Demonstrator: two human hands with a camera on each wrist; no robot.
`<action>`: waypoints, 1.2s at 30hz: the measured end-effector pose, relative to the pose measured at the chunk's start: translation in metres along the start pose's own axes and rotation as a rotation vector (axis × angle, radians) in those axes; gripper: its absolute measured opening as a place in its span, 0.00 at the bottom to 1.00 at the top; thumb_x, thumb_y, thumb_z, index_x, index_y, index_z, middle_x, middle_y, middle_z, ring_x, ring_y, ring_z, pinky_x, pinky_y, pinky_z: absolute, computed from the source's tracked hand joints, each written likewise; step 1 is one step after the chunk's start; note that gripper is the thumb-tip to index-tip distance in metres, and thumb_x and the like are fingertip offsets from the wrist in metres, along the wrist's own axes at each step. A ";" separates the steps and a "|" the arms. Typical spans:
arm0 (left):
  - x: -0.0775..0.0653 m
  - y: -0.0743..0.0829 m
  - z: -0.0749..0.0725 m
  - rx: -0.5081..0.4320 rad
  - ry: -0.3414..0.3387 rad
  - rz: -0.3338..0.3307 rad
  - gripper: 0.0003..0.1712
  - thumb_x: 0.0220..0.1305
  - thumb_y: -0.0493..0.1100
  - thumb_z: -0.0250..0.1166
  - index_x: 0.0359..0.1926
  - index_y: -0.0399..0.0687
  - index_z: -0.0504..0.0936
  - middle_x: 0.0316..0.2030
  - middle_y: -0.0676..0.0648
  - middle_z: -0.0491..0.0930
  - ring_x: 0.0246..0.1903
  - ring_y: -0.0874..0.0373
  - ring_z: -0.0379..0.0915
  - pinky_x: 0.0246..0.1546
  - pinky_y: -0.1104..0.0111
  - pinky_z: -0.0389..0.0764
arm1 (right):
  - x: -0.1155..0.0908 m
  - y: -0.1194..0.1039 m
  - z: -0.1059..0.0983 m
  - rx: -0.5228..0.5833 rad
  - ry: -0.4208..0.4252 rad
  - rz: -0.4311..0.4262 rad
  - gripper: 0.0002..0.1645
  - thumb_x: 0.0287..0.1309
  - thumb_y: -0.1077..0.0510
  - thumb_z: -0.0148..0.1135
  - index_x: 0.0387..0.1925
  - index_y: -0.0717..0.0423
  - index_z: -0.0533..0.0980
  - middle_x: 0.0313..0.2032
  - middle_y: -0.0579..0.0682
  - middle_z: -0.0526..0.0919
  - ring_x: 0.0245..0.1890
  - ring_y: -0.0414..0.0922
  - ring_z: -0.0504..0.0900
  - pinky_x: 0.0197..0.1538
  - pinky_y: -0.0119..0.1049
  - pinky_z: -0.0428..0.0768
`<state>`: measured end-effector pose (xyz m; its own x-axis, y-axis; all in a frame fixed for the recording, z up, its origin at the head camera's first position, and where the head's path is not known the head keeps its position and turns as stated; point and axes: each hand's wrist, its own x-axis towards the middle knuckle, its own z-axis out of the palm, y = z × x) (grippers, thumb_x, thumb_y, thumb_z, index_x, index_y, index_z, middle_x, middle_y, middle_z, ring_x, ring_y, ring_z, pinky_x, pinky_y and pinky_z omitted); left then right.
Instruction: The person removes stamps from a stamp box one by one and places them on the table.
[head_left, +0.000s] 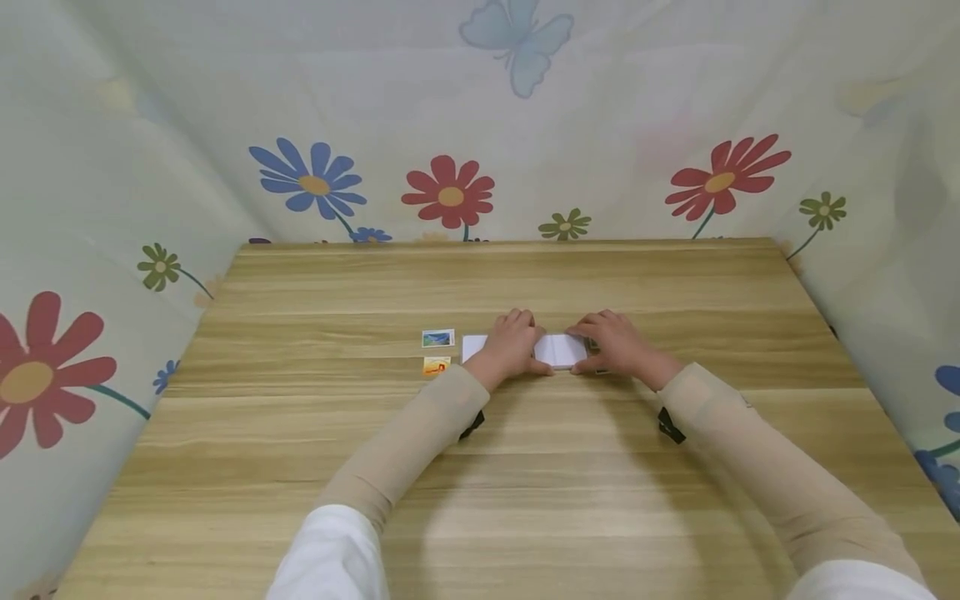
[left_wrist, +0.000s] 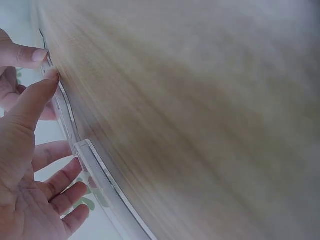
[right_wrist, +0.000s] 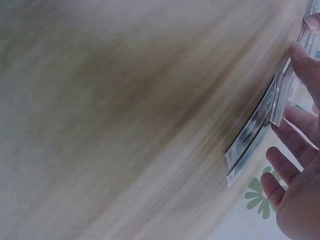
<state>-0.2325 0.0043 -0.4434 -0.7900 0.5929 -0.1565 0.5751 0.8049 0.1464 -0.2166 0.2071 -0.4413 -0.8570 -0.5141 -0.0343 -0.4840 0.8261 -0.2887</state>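
Note:
In the head view, a small open white booklet (head_left: 555, 351) with a crease down its middle lies flat between both hands. My left hand (head_left: 513, 344) grips its left side, thumb along the near edge and fingers over the far edge. My right hand (head_left: 611, 343) holds the right side the same way. Clear plastic edging (left_wrist: 68, 107) shows under the left thumb in the left wrist view. A flat white piece with a clear rim (head_left: 472, 345) extends left from beneath the left hand; the hand hides where it meets the booklet.
Left of the hands lie a blue picture stamp (head_left: 438, 337) and an orange-yellow one (head_left: 437, 366). Two stamp-like pictures (right_wrist: 252, 122) lie beside the right hand, mostly covered in the head view. The wooden table (head_left: 525, 500) meets a flowered curtain (head_left: 600, 125) at the back.

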 end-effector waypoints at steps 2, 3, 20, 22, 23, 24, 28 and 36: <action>0.001 0.000 0.001 0.001 -0.001 0.003 0.41 0.53 0.67 0.65 0.62 0.47 0.74 0.52 0.46 0.70 0.52 0.53 0.62 0.56 0.60 0.66 | 0.000 0.002 0.000 -0.002 0.007 -0.009 0.38 0.44 0.46 0.74 0.55 0.62 0.75 0.52 0.61 0.78 0.52 0.59 0.72 0.54 0.56 0.68; 0.002 0.000 0.001 0.003 0.000 0.004 0.41 0.53 0.67 0.65 0.62 0.47 0.74 0.52 0.46 0.70 0.52 0.53 0.62 0.56 0.61 0.66 | -0.001 0.002 0.000 -0.001 0.010 -0.011 0.38 0.44 0.46 0.74 0.55 0.62 0.75 0.52 0.61 0.78 0.52 0.59 0.72 0.54 0.57 0.68; 0.008 0.000 0.005 -0.020 0.015 0.008 0.41 0.53 0.68 0.64 0.62 0.51 0.73 0.55 0.46 0.69 0.55 0.53 0.61 0.60 0.59 0.63 | -0.006 0.007 -0.003 -0.002 0.006 0.005 0.36 0.46 0.47 0.73 0.55 0.62 0.75 0.52 0.62 0.78 0.53 0.59 0.72 0.55 0.57 0.67; 0.009 -0.001 0.006 -0.033 0.018 0.002 0.41 0.52 0.69 0.64 0.62 0.52 0.73 0.55 0.46 0.69 0.54 0.53 0.61 0.60 0.59 0.64 | -0.006 0.008 -0.002 0.006 0.003 0.012 0.36 0.47 0.47 0.72 0.55 0.62 0.75 0.52 0.62 0.77 0.54 0.59 0.71 0.56 0.57 0.66; 0.010 -0.001 0.006 -0.041 0.021 0.000 0.41 0.52 0.69 0.65 0.62 0.52 0.74 0.54 0.46 0.69 0.54 0.53 0.61 0.59 0.59 0.64 | -0.006 0.008 -0.002 0.012 0.002 0.017 0.36 0.48 0.47 0.71 0.56 0.62 0.74 0.52 0.62 0.77 0.54 0.59 0.71 0.57 0.57 0.66; 0.010 -0.002 0.006 -0.047 0.023 -0.002 0.41 0.52 0.69 0.65 0.62 0.52 0.73 0.54 0.46 0.69 0.54 0.53 0.61 0.59 0.59 0.64 | -0.006 0.008 -0.002 0.019 0.001 0.020 0.36 0.48 0.47 0.71 0.56 0.62 0.74 0.53 0.62 0.76 0.55 0.59 0.70 0.58 0.57 0.65; 0.010 -0.002 0.007 -0.057 0.026 -0.006 0.45 0.50 0.69 0.66 0.64 0.51 0.71 0.55 0.46 0.69 0.55 0.53 0.61 0.58 0.60 0.64 | -0.006 0.009 0.001 0.023 -0.004 0.028 0.40 0.49 0.45 0.70 0.59 0.63 0.71 0.55 0.63 0.74 0.57 0.60 0.68 0.59 0.58 0.64; 0.006 -0.004 0.006 -0.104 0.038 0.007 0.52 0.50 0.71 0.65 0.70 0.50 0.62 0.63 0.45 0.64 0.63 0.50 0.58 0.64 0.55 0.61 | -0.010 0.009 0.005 0.035 -0.005 0.026 0.49 0.52 0.39 0.66 0.68 0.60 0.61 0.65 0.63 0.63 0.65 0.62 0.60 0.63 0.62 0.59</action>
